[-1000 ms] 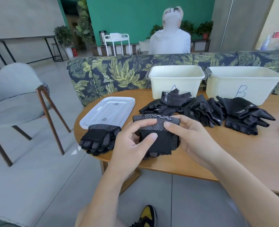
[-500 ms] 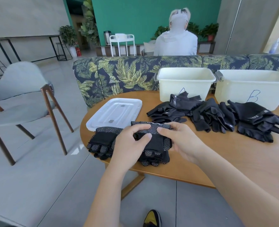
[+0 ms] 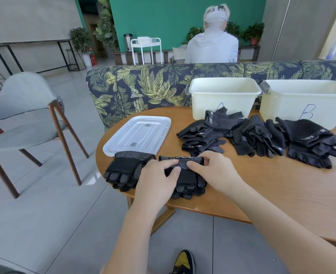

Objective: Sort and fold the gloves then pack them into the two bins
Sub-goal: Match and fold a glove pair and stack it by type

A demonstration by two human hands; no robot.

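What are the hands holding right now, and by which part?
Both the left hand and right hand grip the dotted black glove on the table, pinching its folded cuff edge at the top.

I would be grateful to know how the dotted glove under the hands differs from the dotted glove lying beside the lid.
The held glove has the left hand and right hand on its cuff; the left glove lies untouched. The held glove sits right of the lid; the left glove overlaps its near edge. Both are black, white-dotted, on the table.
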